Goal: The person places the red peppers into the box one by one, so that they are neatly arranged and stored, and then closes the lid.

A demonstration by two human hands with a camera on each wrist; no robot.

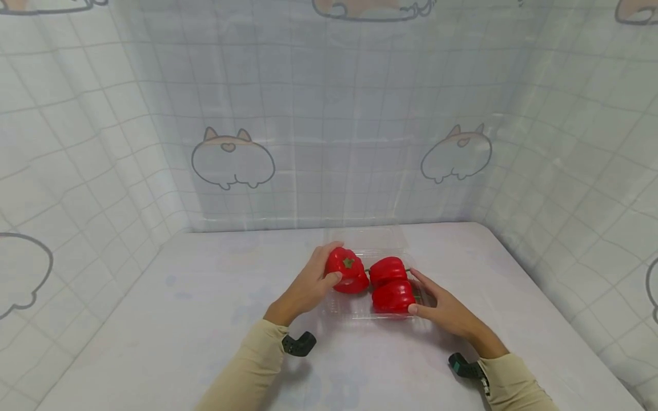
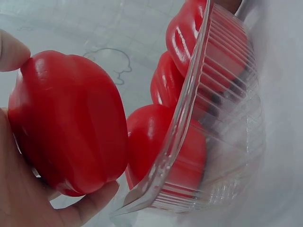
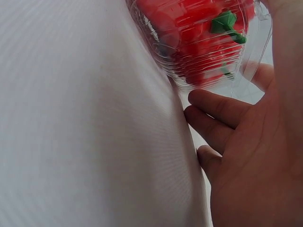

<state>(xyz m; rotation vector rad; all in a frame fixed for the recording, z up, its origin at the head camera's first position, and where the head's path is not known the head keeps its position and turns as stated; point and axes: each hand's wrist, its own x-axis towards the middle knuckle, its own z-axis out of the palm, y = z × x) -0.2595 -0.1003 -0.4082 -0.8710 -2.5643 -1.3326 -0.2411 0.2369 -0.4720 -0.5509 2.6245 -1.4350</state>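
My left hand (image 1: 308, 285) grips a red bell pepper (image 2: 68, 123) over the left end of a clear plastic container (image 1: 352, 310). Its green stem points up toward the head camera. Another red pepper (image 2: 147, 137) lies in the container just beside and below the held one. Two more peppers, a far one (image 1: 388, 270) and a near one (image 1: 393, 297), fill the right half. My right hand (image 1: 447, 308) rests at the container's right end, thumb at the front corner and index finger farther back at the rim. Its other fingers extend beside the ribbed wall in the right wrist view.
The container's clear lid (image 1: 366, 237) stands folded back behind it. A pale tabletop (image 1: 180, 342) extends around the container. Grid-patterned curtains (image 1: 329, 142) with cartoon animals enclose the back and both sides. Dark wrist devices sit on both sleeves.
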